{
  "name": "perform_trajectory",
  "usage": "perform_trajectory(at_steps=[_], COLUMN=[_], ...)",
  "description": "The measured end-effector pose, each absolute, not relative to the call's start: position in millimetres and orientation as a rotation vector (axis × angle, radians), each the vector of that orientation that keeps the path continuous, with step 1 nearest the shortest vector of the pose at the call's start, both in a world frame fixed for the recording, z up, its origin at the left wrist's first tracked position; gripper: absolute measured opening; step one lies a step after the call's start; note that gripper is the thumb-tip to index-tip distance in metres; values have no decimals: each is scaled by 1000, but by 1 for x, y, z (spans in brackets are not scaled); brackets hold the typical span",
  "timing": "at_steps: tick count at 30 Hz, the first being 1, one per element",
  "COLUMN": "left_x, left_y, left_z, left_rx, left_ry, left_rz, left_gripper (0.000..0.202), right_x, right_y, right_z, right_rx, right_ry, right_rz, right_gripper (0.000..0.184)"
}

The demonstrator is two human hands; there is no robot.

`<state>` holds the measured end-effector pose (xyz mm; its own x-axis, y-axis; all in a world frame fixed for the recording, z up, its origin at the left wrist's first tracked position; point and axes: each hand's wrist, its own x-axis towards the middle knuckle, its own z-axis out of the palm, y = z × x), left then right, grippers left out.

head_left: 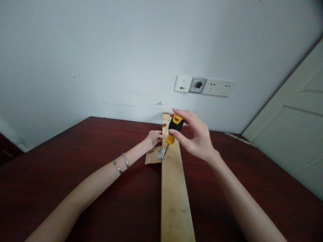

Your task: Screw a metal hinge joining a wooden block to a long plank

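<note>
Quick progress check from our end, folks. Our right hand point(194, 135) has a yellow-and-black screwdriver point(176, 125) by the handle, the grip pinching it between thumb and fingers, with the shaft angled down so the tip sits at a small metal hinge point(161, 153). That hinge lies at the edge of a long pale wooden board point(174, 201), which runs straight away from us across a dark red tabletop point(75, 151). Our left hand point(152, 139) is right beside it, fingers curled in at the board's edge; we can't tell from this angle if that grip is actually pinching the hinge or just pressing near it. A scrap of cardboard point(152, 155) sticks out on the left, level with the hinge.

So where we're at: the hinge is in place against the board and the driver is on it. How many screws are in or left, we can't make out, since the hinge looks tiny here. Behind it all, there's a wall socket plate point(218, 87).
</note>
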<state>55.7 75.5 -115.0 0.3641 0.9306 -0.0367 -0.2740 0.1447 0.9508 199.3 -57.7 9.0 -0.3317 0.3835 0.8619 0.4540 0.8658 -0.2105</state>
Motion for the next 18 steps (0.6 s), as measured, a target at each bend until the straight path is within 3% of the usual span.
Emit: perform_trajectory(at_steps=[18], left_x=[55], left_y=[67], left_z=[-107], left_rx=[1071], left_ry=[805], left_rz=[1006], left_gripper=[11], right_x=[204], right_y=[-62], right_z=[14], right_rx=[-596], right_ry=[-2008], right_rz=[-83], right_gripper=[49])
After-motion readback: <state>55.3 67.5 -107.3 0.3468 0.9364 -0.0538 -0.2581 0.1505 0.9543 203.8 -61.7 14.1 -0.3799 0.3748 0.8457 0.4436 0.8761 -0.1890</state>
